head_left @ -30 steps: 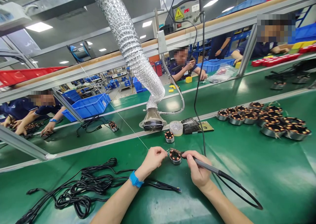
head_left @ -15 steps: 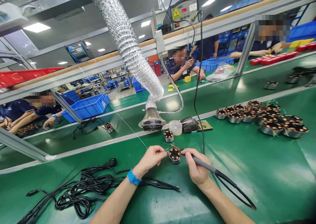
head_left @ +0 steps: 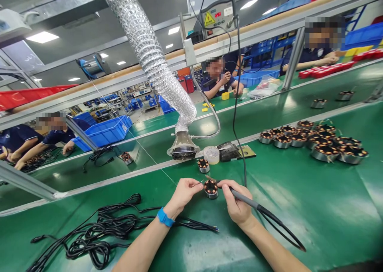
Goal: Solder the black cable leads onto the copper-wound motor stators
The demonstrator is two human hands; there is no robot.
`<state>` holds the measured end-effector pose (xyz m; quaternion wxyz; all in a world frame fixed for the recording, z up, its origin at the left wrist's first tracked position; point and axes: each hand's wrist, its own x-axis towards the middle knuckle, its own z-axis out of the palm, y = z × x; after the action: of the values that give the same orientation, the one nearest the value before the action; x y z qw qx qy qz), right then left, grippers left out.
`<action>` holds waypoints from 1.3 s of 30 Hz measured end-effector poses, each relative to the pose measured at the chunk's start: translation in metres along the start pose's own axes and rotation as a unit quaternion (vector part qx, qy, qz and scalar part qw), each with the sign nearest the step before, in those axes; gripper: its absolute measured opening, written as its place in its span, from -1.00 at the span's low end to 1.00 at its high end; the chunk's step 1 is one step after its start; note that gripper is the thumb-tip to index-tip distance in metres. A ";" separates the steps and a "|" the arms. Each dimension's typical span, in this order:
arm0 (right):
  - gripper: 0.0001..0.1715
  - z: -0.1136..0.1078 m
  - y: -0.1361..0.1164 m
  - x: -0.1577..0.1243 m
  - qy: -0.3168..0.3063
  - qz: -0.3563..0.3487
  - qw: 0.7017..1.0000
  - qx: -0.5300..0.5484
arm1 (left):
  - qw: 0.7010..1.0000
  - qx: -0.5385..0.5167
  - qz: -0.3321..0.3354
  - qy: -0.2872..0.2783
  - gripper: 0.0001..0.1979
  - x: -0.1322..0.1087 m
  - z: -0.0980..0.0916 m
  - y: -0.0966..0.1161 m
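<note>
A round metal stator with copper windings [head_left: 211, 189] rests on the green bench between my hands. My left hand [head_left: 186, 191], with a blue band at the wrist, pinches a thin wire at the stator's left edge. In my right hand [head_left: 238, 202] is a grey-handled soldering iron [head_left: 245, 199], its tip over the stator's upper rim. Whether the tip touches the wire is too small to tell. Just behind stands a second stator [head_left: 204, 165], beside a round clear container [head_left: 211, 155].
Black cables [head_left: 104, 228] lie at the left. Several stators [head_left: 324, 150] are grouped at the right. A silver duct [head_left: 161, 72] ends in a hood [head_left: 183, 145] above the bench's rear edge. Other people sit beyond the rail.
The view has shifted slightly. Both hands keep nearly the same pose around the stator. At the far right, a person's hands have moved closer together.
</note>
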<state>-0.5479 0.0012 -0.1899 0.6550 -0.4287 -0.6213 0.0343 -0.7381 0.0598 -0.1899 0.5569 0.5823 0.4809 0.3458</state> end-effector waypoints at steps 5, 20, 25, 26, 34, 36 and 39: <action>-0.74 0.001 0.003 -0.001 -0.003 -0.011 1.000 -0.003 | 0.997 -0.007 -0.063 -0.038 -0.42 -0.002 -0.008 0.007; -0.77 0.004 0.010 -0.005 0.006 -0.039 0.999 -0.008 | 0.999 -0.005 -0.043 0.012 -0.30 0.002 -0.004 0.004; -0.78 0.010 0.023 -0.008 0.013 0.011 1.000 -0.017 | 0.999 0.003 -0.031 0.011 -0.39 0.010 -0.022 0.000; -0.76 0.013 0.027 -0.007 0.008 0.026 0.999 -0.021 | 0.999 0.008 -0.028 0.021 -0.41 0.013 -0.027 -0.001; -0.63 0.051 0.067 0.002 -0.058 0.046 0.992 -0.101 | 0.977 -0.037 -0.028 0.210 -0.42 0.039 -0.095 -0.004; -0.58 0.061 0.071 0.004 -0.090 0.034 0.990 -0.100 | 0.971 -0.043 -0.023 0.233 -0.40 0.040 -0.112 -0.007; -0.49 0.072 0.075 0.009 -0.124 0.016 0.986 -0.108 | 0.969 -0.039 -0.029 0.244 -0.37 0.038 -0.128 -0.016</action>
<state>-0.5701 0.0905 -0.2381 0.5218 -0.4994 -0.6909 0.0310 -0.8496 0.1344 -0.1923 0.4550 0.4442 0.6048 0.4795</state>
